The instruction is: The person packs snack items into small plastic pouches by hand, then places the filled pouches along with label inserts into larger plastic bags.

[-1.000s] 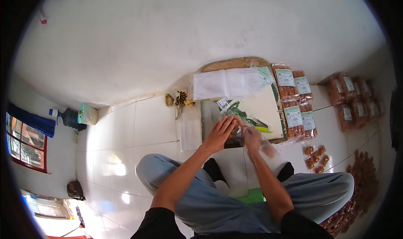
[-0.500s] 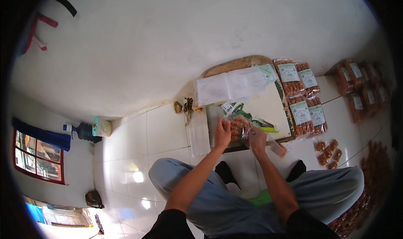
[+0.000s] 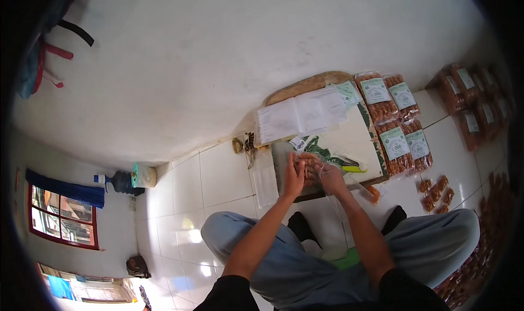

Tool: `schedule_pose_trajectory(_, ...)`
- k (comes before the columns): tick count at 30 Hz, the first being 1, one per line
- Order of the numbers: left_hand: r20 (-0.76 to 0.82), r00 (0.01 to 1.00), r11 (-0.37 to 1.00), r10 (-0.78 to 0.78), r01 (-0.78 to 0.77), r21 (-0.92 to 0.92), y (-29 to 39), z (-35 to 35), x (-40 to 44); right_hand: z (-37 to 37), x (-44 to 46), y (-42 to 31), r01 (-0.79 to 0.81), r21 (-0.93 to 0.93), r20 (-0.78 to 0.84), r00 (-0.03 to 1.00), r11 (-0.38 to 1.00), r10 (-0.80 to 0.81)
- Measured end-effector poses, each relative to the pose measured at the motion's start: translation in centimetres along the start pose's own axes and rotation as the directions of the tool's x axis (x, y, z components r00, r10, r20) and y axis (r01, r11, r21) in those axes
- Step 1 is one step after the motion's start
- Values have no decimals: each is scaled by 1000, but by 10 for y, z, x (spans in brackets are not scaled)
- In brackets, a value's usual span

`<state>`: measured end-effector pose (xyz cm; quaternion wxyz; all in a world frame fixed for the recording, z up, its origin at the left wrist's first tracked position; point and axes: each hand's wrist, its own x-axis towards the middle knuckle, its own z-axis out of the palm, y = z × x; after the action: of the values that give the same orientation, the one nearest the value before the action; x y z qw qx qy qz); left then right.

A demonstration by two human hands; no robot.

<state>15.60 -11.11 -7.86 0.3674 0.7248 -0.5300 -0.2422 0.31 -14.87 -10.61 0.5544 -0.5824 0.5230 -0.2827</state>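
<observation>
While my left hand (image 3: 294, 180) is gripping one clear snack bag (image 3: 309, 164), my right hand (image 3: 332, 179) is pinching it; labelled packs (image 3: 395, 144), two o'clock.

- From here, the window (image 3: 62, 219) is showing its red frame and panes on the left side, with daylight coming through.
- A dark blue curtain (image 3: 65, 189) is hanging across its top.
- A bluish water jug (image 3: 124, 183) is sitting just beside a pale container (image 3: 144, 175) with a greenish rim.
- A dark bag (image 3: 137, 267) is resting near the foot of the wall (image 3: 207, 60).
- A bright blue cloth (image 3: 60, 287) is hanging in a lit opening, lower left.
- Red straps (image 3: 58, 51) and a black strap (image 3: 77, 32) are dangling, upper left.
- Glossy white floor tiles (image 3: 185, 207) are catching light in patches.
</observation>
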Motion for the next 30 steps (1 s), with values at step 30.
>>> schedule_pose_trajectory(30,809,513,171,287,-858,484,46,-65,57,-5,-17,1,242,99,106,962,965,-252)
